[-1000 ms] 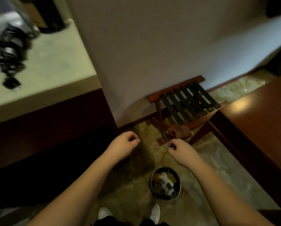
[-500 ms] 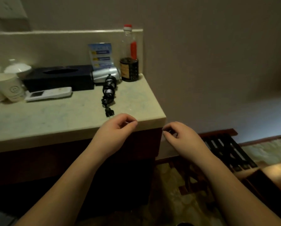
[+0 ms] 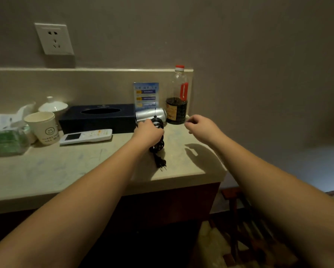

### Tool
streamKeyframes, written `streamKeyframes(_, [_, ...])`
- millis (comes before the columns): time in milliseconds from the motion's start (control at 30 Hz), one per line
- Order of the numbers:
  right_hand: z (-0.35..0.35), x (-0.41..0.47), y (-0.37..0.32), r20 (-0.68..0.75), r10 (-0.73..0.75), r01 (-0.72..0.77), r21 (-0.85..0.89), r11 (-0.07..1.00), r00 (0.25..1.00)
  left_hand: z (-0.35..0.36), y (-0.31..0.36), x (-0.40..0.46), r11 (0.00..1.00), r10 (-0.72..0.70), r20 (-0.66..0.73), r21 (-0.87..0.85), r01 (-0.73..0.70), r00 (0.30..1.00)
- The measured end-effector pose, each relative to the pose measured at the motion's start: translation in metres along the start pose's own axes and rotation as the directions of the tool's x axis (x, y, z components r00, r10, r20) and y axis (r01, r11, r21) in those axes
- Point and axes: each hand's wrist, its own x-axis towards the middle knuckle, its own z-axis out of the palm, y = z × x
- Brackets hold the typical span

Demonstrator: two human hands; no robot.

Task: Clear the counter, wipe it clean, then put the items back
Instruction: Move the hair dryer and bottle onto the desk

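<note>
Clearing is just beginning: you are reaching over the table (image 3: 46, 176), still crowded left of your hands. Your left hand (image 3: 148, 132) is curling onto the hair dryer (image 3: 151, 114) and its cord; your right hand (image 3: 202, 127) is hovering, loosely curled and empty, before the sauce bottle (image 3: 177, 101). Next, you are probably lifting the dryer away.

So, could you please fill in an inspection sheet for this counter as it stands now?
Surface: pale counter with faint scuff marks, things still on it.
Job's things: tissue box, remote, paper cup, sauce bottle, silver hair dryer, all along the back.
Clutter: plastic packet, lidded white cup, blue card.
Hands: left hand on the hair dryer's coiled cord; right hand hovers loosely curled, holding nothing.
Cables: black cord, plug lying loose.
Surroundings: wall socket; wooden rack on the floor.
</note>
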Motion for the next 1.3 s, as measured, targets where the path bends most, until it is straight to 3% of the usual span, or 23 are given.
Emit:
streamKeyframes(167, [0.001, 0.057, -0.011, -0.064, 0.153, -0.148, 0.076, 0.986, 0.986, 0.006, -0.002, 0.036, 0.991, -0.127, 0.072, 0.054, 0.124, 0.989])
streamKeyframes(367, [0.009, 0.111, -0.022, -0.163, 0.209, -0.171, 0.221, 0.96, 0.964, 0.003, 0.002, 0.051, 0.992, -0.103, 0.205, 0.094, 0.085, 0.973])
streamKeyframes(567, [0.018, 0.136, -0.022, -0.138, 0.27, -0.202, 0.371, 0.906, 0.953, 0.006, -0.004, 0.058, 0.993, -0.119, 0.255, 0.028, 0.116, 0.96])
streamKeyframes(867, [0.02, 0.135, -0.023, -0.259, 0.232, -0.161, 0.266, 0.95, 0.938, 0.009, -0.001, 0.064, 0.992, -0.124, 0.239, 0.051, 0.115, 0.963])
streamKeyframes(1100, [-0.001, 0.102, -0.027, -0.324, 0.197, -0.084, 0.334, 0.939, 0.925, 0.0, 0.013, 0.054, 0.994, -0.068, 0.249, -0.067, 0.087, 0.966])
streamKeyframes(1300, [-0.06, 0.047, -0.042, -0.443, 0.192, 0.021, 0.431, 0.902, 0.876, -0.028, 0.022, 0.026, 0.939, 0.158, 0.135, -0.328, -0.107, 0.978])
